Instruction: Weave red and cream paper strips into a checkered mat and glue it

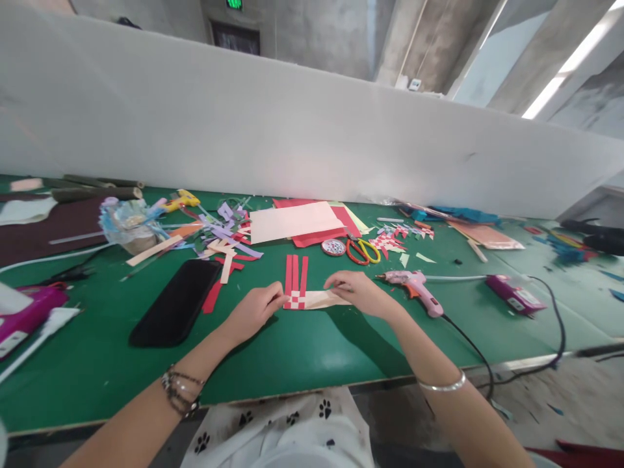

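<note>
Pinching the near left edge of a small checked patch (294,301) of red and cream paper, the left hand (258,315) has thumb and forefinger together on it. The patch lies on the green table (292,357), in front of the person; take it as the centre of the clock. Red strips (296,272) run out from it towards 12 o'clock, and pale strips (319,299) towards 3 o'clock. The right hand (363,296) is over the far ends of the pale strips, fingers curled; whether they are clamped on the paper, I cannot tell.

The step in hand looks like crossing and straightening strips, with the checks formed at one end only and the rest loose. The next move calls, I judge, for a steady hold on the patch and a light touch on one pale strip, so that the checks do not slide or crease.

Near 12 o'clock are large paper sheets (297,222); towards 1 and 2, a round dish (333,247) and scissors (361,250). A pink glue gun (414,286) lies at 3 o'clock beyond the right hand, and a black phone (175,302) at 9.

No brand can be read. The pink box (517,294) far out at 3 o'clock has a pale label, too small to read, and so are the marks on the lit green sign (234,4) high towards 11.
</note>
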Available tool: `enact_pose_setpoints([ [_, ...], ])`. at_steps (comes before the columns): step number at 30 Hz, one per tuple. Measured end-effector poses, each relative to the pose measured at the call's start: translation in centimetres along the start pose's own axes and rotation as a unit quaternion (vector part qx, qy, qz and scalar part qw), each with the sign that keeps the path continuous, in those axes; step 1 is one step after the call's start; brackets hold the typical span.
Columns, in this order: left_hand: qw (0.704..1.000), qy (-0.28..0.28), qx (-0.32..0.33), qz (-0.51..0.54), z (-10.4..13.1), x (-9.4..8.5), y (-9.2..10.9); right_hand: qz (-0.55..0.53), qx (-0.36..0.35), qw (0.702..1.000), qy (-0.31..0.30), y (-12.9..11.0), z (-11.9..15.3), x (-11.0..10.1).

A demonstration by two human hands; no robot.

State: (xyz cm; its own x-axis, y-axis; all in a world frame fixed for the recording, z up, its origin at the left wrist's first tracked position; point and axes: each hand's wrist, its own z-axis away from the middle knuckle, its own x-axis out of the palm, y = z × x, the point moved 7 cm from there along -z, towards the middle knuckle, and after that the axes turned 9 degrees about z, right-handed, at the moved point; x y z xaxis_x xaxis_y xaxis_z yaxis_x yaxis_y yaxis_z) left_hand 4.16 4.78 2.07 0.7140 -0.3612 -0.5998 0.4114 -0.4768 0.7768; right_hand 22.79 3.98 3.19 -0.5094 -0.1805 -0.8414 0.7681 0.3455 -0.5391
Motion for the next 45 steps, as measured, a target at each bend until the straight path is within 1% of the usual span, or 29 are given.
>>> enact_pose_setpoints([
  [2, 1.000, -0.002, -0.003, 0.016, 0.0, 0.1, 0.0, -0.039, -0.022, 0.998, -0.038, 0.0, -0.3, 0.2],
  [4, 0.999, -0.010, -0.012, 0.037, 0.1, 0.3, -0.2, -0.068, -0.019, 0.995, -0.069, 0.5, -0.7, 0.4],
  [6, 0.998, -0.008, -0.023, 0.052, 0.2, 0.3, -0.4, -0.101, -0.005, 0.992, -0.079, 1.0, -1.0, 0.6],
  [7, 0.998, 0.004, -0.025, 0.059, 0.2, 0.1, -0.6, -0.118, -0.001, 0.990, -0.080, 1.2, -1.1, 0.6],
  [9, 0.996, 0.047, -0.021, 0.069, 0.3, -0.5, -0.6, -0.140, 0.000, 0.987, -0.081, 1.2, -1.2, 0.7],
  [11, 0.994, 0.088, -0.009, 0.071, 0.3, -1.2, -0.6, -0.135, -0.003, 0.987, -0.083, 1.1, -1.1, 0.7],
  [13, 0.992, 0.105, -0.002, 0.069, 0.3, -1.5, -0.4, -0.117, -0.009, 0.990, -0.082, 0.9, -1.0, 0.4],
  [15, 0.992, 0.102, 0.000, 0.076, 0.2, -1.5, -0.3, -0.101, -0.019, 0.991, -0.082, 0.6, -0.9, 0.0],
  [17, 0.993, 0.082, -0.005, 0.088, 0.1, -1.2, -0.2, -0.093, -0.023, 0.991, -0.091, 0.5, -1.0, -0.4],
  [20, 0.992, 0.054, -0.010, 0.114, -0.1, -0.8, -0.2, -0.080, -0.026, 0.987, -0.137, 0.4, -1.1, -0.6],
  [23, 0.987, 0.070, -0.015, 0.147, 0.0, -1.1, -0.4, -0.070, -0.039, 0.979, -0.189, 0.2, -1.3, -0.5],
  [25, 0.986, 0.086, -0.031, 0.142, 0.2, -1.5, -0.8, -0.072, -0.045, 0.975, -0.204, 0.2, -1.4, -0.4],
  [27, 0.987, 0.100, -0.044, 0.121, 0.3, -1.8, -1.1, -0.084, -0.048, 0.975, -0.200, 0.4, -1.8, -0.1],
  [30, 0.988, 0.106, -0.045, 0.106, 0.5, -2.0, -1.3, -0.134, -0.055, 0.971, -0.190, 0.5, -2.4, 0.6],
  [32, 0.988, 0.078, -0.057, 0.120, 0.5, -1.7, -1.4, -0.169, -0.063, 0.966, -0.185, 0.3, -2.6, 1.1],
  [35, 0.987, 0.001, -0.084, 0.140, 0.6, -0.6, -1.5, -0.215, -0.062, 0.959, -0.172, 0.0, -2.8, 1.5],
  [37, 0.987, -0.018, -0.087, 0.137, 0.7, -0.4, -1.2, -0.241, -0.052, 0.956, -0.157, -0.1, -2.8, 1.6],
  [41, 0.989, 0.006, -0.063, 0.134, 0.6, -1.0, -0.5, -0.259, -0.043, 0.957, -0.122, -0.4, -2.7, 1.5],
  [45, 0.985, 0.075, -0.035, 0.154, 0.6, -2.0, -0.3, -0.264, -0.047, 0.957, -0.111, -0.7, -2.7, 1.9],
])
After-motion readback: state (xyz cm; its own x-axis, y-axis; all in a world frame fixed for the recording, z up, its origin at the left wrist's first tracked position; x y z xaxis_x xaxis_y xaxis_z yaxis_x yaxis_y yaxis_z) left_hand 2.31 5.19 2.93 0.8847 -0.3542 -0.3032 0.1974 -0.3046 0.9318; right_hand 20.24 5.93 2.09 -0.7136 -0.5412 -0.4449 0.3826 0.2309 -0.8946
